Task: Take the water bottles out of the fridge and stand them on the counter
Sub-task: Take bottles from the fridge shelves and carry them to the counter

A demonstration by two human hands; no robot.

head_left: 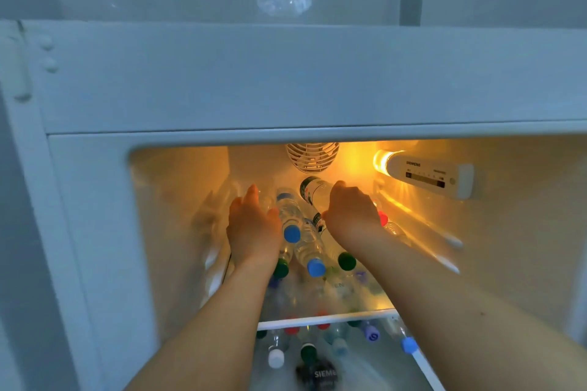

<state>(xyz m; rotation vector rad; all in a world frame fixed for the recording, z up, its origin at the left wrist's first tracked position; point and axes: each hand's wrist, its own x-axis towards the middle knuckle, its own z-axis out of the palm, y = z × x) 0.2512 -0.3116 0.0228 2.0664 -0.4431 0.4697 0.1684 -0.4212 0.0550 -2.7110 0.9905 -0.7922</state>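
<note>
Forearms foremost, right hand (pixel 349 213) gripping green-labelled bottle (pixel 314 192), left hand (pixel 254 228) flat, fingertips hidden.

A kitchen: built-in fridge (pixel 95 232) under a counter (pixel 286 73).

Both hands reached into the fridge (pixel 95 200) over the top shelf (pixel 327 318); the left hand (pixel 254 232) lay at nine o'clock of the bottle pile (pixel 305 241), the right hand (pixel 349 213) at two o'clock on a tilted bottle (pixel 313 190); the fan grille (pixel 313 157) sat behind at twelve o'clock, the control panel (pixel 428 174) on the wall at two o'clock; more bottles (pixel 317 349) lay beneath the shelf at six o'clock.
</note>
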